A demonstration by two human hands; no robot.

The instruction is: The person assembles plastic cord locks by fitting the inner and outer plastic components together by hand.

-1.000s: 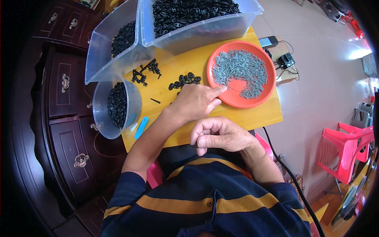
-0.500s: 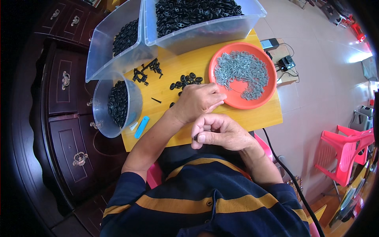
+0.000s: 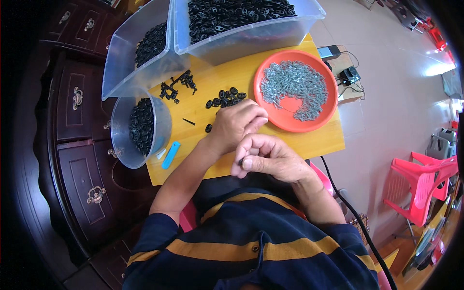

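My right hand (image 3: 273,157) is closed, its thumb and fingers pinching a small black plastic piece (image 3: 241,163) of which only a dark edge shows. Just beyond it, my left hand (image 3: 237,121) hovers over the table with its fingers pinched together near the rim of an orange-red round plate (image 3: 291,105). Whatever lies between the left fingertips, if anything, is too small to make out. Heaped in the plate are small silvery metal pieces (image 3: 295,79). Several black oval plastic pieces (image 3: 224,96) are scattered beyond my left hand, partly hidden by it.
Two clear plastic bins (image 3: 251,36) (image 3: 113,72) of black pieces stand at the back of the yellow wooden table (image 3: 203,72). A round clear tub (image 3: 164,123) sits at the left, near a blue-handled cutter (image 3: 171,155). Black plastic scraps (image 3: 179,86) lie behind.
My left hand has shifted slightly left, away from the plate's rim. The right hand has risen a little, still pinching the black piece. The whole view has shifted slightly.
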